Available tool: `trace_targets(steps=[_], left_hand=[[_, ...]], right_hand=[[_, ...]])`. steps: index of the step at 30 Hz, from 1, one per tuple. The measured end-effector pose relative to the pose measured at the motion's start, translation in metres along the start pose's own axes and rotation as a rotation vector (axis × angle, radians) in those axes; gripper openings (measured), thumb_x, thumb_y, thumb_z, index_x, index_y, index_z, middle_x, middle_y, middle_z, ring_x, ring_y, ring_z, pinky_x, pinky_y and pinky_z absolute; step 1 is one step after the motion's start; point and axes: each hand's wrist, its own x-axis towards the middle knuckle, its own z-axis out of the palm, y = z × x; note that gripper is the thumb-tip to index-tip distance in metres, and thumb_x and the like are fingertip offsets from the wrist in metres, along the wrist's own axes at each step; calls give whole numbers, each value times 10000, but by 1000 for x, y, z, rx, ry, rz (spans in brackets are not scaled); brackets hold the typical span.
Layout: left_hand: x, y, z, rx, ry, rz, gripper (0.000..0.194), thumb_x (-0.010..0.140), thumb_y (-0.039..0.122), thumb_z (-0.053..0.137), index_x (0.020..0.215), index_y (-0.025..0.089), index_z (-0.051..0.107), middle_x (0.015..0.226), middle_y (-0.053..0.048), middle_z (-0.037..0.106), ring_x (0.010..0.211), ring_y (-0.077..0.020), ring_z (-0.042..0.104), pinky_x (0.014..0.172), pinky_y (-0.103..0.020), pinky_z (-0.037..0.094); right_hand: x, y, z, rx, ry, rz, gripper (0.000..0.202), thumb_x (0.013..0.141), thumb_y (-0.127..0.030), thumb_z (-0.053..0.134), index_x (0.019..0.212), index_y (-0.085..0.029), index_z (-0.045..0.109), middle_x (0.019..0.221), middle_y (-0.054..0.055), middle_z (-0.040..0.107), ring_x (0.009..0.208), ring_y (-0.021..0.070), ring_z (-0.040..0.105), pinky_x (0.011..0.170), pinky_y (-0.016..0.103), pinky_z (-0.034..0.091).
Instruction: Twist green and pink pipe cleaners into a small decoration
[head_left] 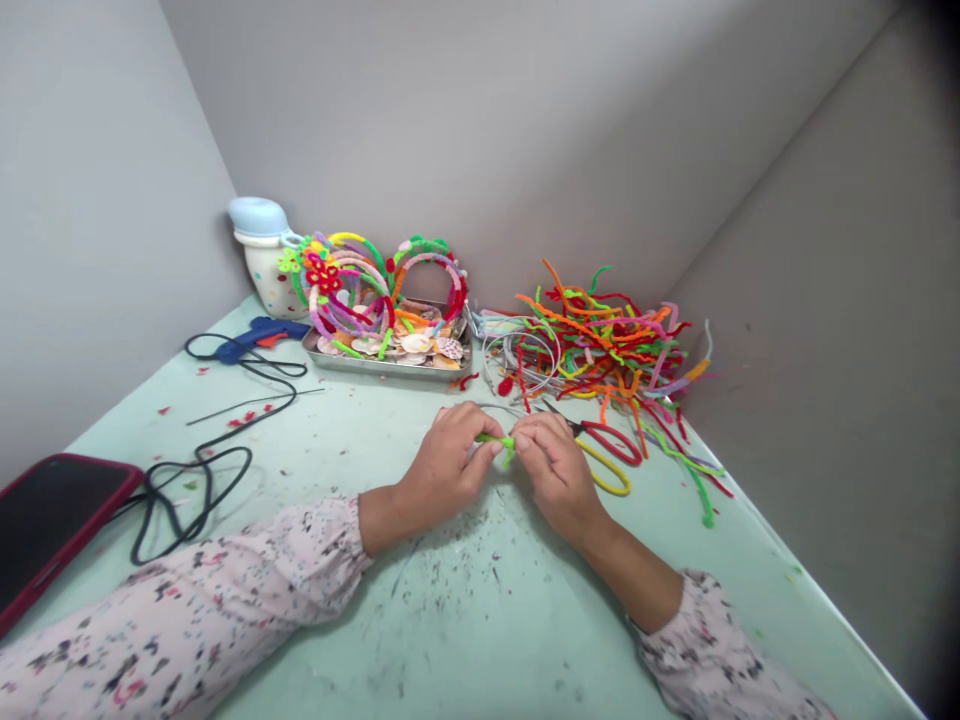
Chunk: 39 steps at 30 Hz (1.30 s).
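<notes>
Left hand (450, 462) and right hand (561, 468) were clamped on a green fuzzy stem (508, 443)

The green stem was above the middle of the pale green worktop (465, 640), each hand pinching it between thumb and fingers. The fingertips were close together, and a short bit of green hung down between them. Floral sleeves (247, 590) covered both forearms.

Just beyond the right hand lay scissors (611, 430) with one red and one yellow handle. Farther off, on the right, spread a tangled pile of fuzzy stems (611, 335), mostly red, orange and green, with bare wire hoops (559, 350) at its left edge.

At the far side, left of the pile, a metal tray (390, 369) held shells (415, 343) and colourful wrapped hoops (460, 292). A speckled cup (275, 280) with a light blue lid stood to its left, near a blue glue gun (264, 330). A dark cord (250, 460) looped across the left, and a red-cased phone (64, 525) lay at the near left. Dark specks and small red scraps dotted the worktop.
</notes>
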Motion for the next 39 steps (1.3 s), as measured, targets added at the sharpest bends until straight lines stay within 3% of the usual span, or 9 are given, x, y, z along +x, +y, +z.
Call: trace_targets(steps=[21, 29, 39], left_hand=[[0, 0, 1, -15, -11, 11, 81, 897, 206, 482, 866, 170, 548, 873, -30, 576, 879, -177, 511, 837, -335, 365], [0, 0, -1, -58, 42, -64, 63, 882, 198, 494, 856, 173, 546, 862, -18, 558, 856, -167, 517, 830, -322, 379], [1, -1, 0, -15, -9, -66, 88, 868, 167, 483, 839, 171, 566, 856, -15, 584, 870, -167, 528, 846, -333, 362]], right_hand=[[0, 1, 2, 65, -28, 7, 247, 947, -250, 382, 753, -210, 529, 839, 28, 559, 869, 190, 495, 820, 368, 387], [-1, 0, -2, 31, 71, 8, 161, 933, -238, 425, 905, -226, 582, 959, 34, 578, 962, 197, 504, 890, 387, 377], [0, 1, 1, -14, 61, -5, 110, 914, -233, 477, 863, -220, 573, 910, 29, 577, 926, 196, 503, 860, 379, 394]])
